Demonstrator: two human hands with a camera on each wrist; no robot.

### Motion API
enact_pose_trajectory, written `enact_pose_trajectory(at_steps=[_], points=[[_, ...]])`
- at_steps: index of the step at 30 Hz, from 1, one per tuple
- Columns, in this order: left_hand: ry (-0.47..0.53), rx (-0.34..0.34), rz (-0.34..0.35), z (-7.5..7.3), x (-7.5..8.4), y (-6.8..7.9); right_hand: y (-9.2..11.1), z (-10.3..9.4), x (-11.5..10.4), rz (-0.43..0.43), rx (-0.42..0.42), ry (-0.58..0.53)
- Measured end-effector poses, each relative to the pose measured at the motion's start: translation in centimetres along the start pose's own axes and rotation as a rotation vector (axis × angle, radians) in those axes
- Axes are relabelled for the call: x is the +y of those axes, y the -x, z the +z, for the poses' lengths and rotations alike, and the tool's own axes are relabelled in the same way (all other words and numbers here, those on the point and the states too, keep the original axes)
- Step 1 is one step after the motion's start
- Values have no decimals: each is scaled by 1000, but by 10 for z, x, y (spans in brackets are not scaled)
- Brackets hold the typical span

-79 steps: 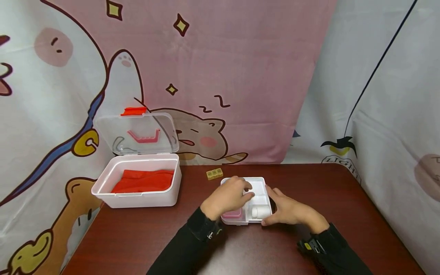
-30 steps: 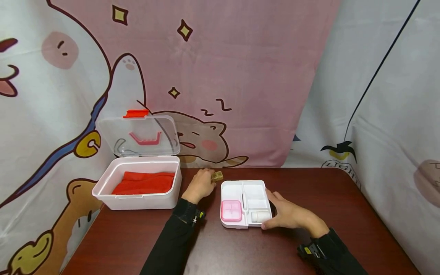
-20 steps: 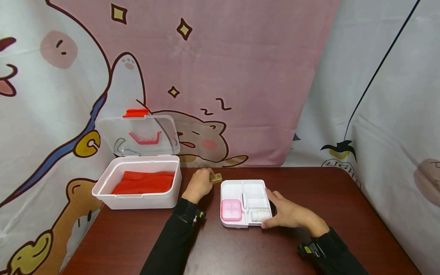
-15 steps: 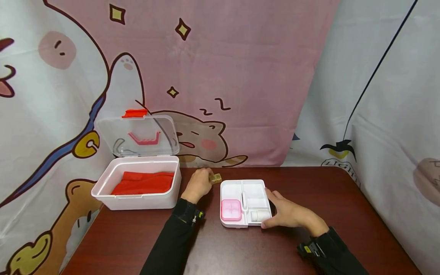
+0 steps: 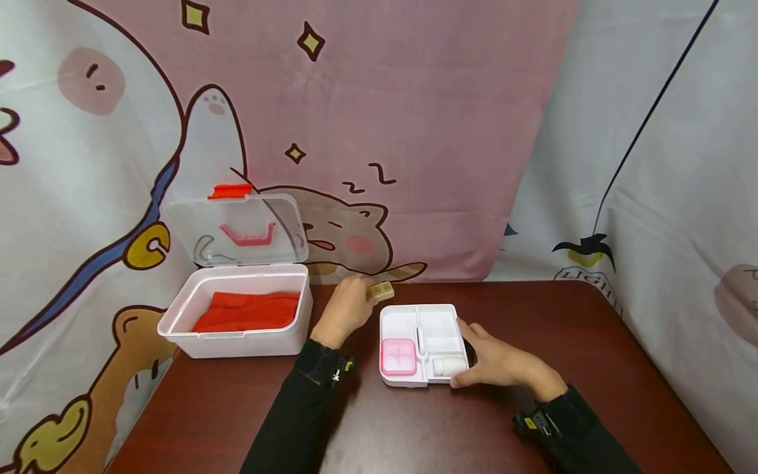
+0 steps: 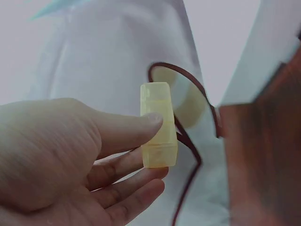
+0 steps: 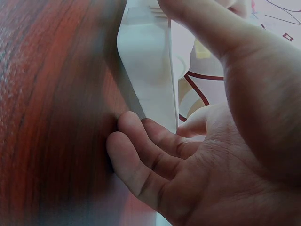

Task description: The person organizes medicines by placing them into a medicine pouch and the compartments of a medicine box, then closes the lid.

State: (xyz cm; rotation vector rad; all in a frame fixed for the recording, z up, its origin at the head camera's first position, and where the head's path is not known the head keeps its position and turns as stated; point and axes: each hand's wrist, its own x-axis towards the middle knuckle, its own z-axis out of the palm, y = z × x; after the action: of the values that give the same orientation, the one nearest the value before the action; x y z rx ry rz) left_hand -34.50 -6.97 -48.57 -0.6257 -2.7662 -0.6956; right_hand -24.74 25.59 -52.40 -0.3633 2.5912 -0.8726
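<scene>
In the head view my left hand (image 5: pixel 346 309) holds a small translucent yellow pill box (image 5: pixel 381 291) above the table's back edge. The left wrist view shows the thumb pressed on the pill box (image 6: pixel 157 125), fingers behind it. My right hand (image 5: pixel 503 362) grips the right side of a white compartment case (image 5: pixel 442 322), thumb at its near corner. In its front left compartment sits a pink box (image 5: pixel 399 357) with a cross-divided top; a white cylindrical item (image 5: pixel 449 366) lies front right. In the right wrist view several fingertips rest by the table, beside the case's side wall (image 7: pixel 146 61).
At left stands a white storage bin (image 5: pixel 254 345) with its clear lid (image 5: pixel 249 253) raised and a red cloth (image 5: pixel 249 313) inside. A printed curtain (image 5: pixel 438 131) hangs behind the brown table (image 5: pixel 379 434).
The left hand left the white case, took hold of the yellow pill box at the back of the table and has raised it slightly. The right hand stays at the case.
</scene>
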Motion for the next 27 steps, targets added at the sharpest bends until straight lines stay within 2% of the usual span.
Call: enact_pose_trajectory(at_steps=[4,8,12,16,21,27], points=[[21,-12,52,-7,20,4,0,0,0,-15,5,9],[24,-37,124,-8,44,6,1,1,1,-27,4,10],[-22,-104,217,0,64,0,0,1,2,-32,12,-2],[-100,-205,280,11,78,-12,0,1,2,-36,18,-8],[-155,-321,308,22,89,-26,-1,2,2,-32,17,-3],[-157,-390,295,32,96,-36,0,1,3,-30,23,2]])
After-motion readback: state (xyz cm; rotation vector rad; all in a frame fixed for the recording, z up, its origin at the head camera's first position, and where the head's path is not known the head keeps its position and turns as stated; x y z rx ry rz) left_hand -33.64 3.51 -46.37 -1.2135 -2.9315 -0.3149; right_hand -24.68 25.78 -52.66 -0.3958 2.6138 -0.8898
